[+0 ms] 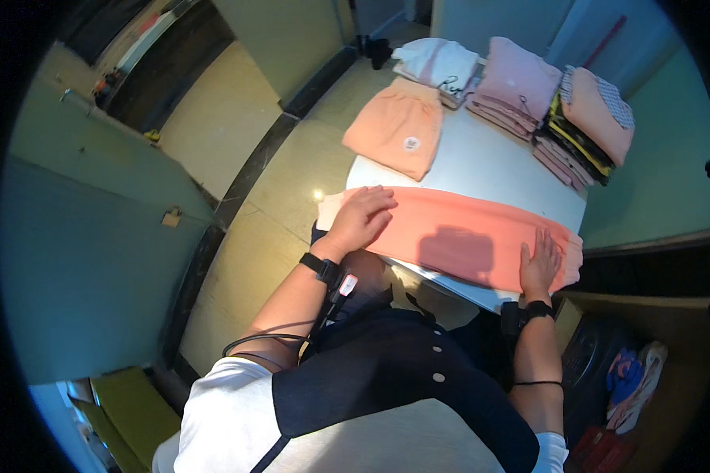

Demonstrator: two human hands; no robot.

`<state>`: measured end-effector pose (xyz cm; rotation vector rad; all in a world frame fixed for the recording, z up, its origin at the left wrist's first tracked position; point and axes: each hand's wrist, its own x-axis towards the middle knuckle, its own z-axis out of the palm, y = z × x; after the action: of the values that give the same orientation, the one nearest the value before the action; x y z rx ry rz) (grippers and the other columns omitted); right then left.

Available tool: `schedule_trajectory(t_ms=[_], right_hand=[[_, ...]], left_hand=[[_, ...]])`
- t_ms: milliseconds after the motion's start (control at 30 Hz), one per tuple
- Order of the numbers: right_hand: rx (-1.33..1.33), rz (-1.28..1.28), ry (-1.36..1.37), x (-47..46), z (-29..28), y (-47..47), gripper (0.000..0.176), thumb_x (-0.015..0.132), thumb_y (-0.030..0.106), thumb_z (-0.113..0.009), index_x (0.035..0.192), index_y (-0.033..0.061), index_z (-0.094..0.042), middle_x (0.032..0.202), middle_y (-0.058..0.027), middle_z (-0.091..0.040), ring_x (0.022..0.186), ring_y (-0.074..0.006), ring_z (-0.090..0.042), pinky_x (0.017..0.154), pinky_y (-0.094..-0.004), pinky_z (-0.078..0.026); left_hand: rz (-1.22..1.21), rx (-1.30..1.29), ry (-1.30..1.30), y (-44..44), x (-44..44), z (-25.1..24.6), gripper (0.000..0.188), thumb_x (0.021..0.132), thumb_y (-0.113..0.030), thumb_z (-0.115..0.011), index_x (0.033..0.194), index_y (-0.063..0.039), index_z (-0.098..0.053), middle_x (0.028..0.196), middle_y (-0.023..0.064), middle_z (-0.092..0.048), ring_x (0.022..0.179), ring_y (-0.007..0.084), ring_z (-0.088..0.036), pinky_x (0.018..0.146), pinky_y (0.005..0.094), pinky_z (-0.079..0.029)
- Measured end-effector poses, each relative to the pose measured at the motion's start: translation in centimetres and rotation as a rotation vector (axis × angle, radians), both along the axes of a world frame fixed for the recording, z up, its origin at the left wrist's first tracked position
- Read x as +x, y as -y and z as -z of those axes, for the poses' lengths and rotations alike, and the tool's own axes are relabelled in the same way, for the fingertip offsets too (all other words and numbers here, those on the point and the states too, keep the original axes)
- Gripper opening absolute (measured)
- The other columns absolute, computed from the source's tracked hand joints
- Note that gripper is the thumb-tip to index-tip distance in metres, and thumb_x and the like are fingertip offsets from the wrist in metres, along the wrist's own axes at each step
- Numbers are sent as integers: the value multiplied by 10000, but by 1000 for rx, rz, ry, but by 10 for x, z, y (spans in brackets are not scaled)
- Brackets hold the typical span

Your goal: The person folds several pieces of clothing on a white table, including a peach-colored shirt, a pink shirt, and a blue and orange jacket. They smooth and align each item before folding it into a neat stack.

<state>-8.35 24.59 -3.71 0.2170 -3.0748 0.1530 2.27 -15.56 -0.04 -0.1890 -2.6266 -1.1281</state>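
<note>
A coral garment, perhaps a pair of trousers folded lengthwise, lies flat across the near part of a white table. My left hand rests palm down near its left end, by a pale band. Close to the gathered right end, my right hand presses flat on the cloth with fingers spread. Neither hand grips anything. Just beyond the coral garment sits a folded peach garment with an elastic waistband and a round white patch; its left side reaches past the table edge.
At the table's far side are folded white clothes, a pink stack and a mixed clothing stack. An open wooden compartment at my right holds a dark case and colourful cloth. Left of the table, tiled floor meets a green wall.
</note>
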Motion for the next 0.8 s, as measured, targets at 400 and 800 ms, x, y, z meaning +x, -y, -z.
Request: schedule_trajectory(t_ms=[400,800], right_hand=[[7,-42,-60,-1,1,0,525,923,338,-501,1408,176,-379,1480,-75,-325,1336,-296,-318,1112,-489,-171],[11,-14,-42,0,2,-1,533,919,340,-504,1416,206,-368,1484,-58,-322,1354,-282,-294,1107,-502,-176]], left_hand=[[-524,912,463,45,67,27,375,868,-218,-668,1162,-8,-566,1091,47,-602,943,119,-545,856,250,-434],[-456,941,277,50,51,2,275,881,-152,-644,1108,3,-623,950,44,-661,810,118,-606,741,255,-489]])
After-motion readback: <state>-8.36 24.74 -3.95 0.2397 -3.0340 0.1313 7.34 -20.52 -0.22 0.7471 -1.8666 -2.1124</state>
